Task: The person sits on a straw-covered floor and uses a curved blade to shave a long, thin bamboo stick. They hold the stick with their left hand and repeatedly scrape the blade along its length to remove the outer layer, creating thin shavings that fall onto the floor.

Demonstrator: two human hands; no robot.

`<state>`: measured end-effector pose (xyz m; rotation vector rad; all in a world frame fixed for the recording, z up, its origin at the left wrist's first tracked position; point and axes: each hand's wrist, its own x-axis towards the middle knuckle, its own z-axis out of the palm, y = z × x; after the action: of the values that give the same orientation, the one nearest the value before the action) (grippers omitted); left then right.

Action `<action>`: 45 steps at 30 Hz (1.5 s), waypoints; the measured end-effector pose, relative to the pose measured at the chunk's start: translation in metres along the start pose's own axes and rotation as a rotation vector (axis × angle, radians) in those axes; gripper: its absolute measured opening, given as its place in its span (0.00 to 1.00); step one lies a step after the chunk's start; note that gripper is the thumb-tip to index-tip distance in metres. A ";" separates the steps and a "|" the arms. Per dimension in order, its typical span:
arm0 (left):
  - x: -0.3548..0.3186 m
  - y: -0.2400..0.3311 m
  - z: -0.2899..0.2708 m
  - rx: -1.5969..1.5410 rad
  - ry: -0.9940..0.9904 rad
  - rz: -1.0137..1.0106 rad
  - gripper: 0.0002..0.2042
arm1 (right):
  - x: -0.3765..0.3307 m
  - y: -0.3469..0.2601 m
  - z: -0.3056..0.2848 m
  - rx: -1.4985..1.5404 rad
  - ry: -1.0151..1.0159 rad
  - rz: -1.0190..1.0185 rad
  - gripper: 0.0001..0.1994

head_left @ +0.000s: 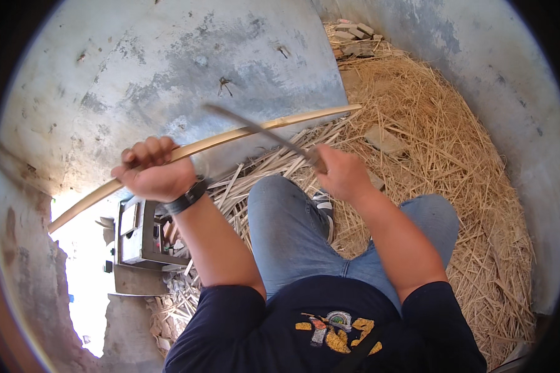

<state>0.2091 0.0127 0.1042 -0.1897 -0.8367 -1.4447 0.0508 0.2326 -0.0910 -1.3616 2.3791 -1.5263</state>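
Your left hand (pixel 152 169) is fisted around the cane (pixel 230 135), which runs across in front of the wall (pixel 168 62), your right hand (pixel 341 173) grips the blade (pixel 255 130) laid over it, above your knees and straw (pixel 454 161).

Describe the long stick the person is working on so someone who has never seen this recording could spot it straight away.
Start at the big grey concrete wall filling the upper left. Across its lower part runs a long, pale, smooth, slightly bowed wooden strip, gripped near its middle by the left hand, with a thin dark blade from the right hand crossing it. Unlike the short pale splints and straw on the floor, it is one unbroken length held in the air.
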 end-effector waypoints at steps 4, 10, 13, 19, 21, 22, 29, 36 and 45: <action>-0.012 -0.037 0.008 0.028 0.035 -0.045 0.24 | 0.009 0.034 0.008 -0.040 0.092 0.106 0.17; -0.015 -0.068 0.006 0.033 -0.013 -0.128 0.23 | 0.015 0.047 -0.017 -0.253 0.092 0.177 0.17; -0.015 -0.078 -0.003 0.054 -0.119 -0.184 0.24 | 0.010 0.034 -0.010 -0.254 0.062 0.029 0.16; -0.009 -0.089 -0.016 -0.015 -0.355 -0.380 0.23 | 0.019 0.045 -0.018 -0.042 0.102 0.269 0.17; -0.011 -0.096 -0.016 0.005 -0.356 -0.381 0.22 | 0.022 0.043 -0.019 0.097 0.161 0.282 0.20; -0.012 -0.099 -0.015 0.014 -0.358 -0.382 0.21 | 0.023 0.040 -0.017 0.165 0.191 0.270 0.22; -0.026 -0.137 -0.008 -0.009 -0.504 -0.507 0.22 | 0.019 0.046 -0.010 0.773 -0.086 0.315 0.27; -0.038 -0.154 0.021 -0.064 -0.544 -0.612 0.23 | 0.020 0.059 -0.013 0.767 -0.036 0.325 0.18; -0.023 -0.161 0.039 0.180 -0.609 -0.527 0.30 | 0.021 0.062 -0.017 0.724 0.055 0.315 0.22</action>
<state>0.0485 0.0271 0.0599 -0.2941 -1.5960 -1.8177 -0.0107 0.2403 -0.1192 -0.7518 1.6542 -2.0244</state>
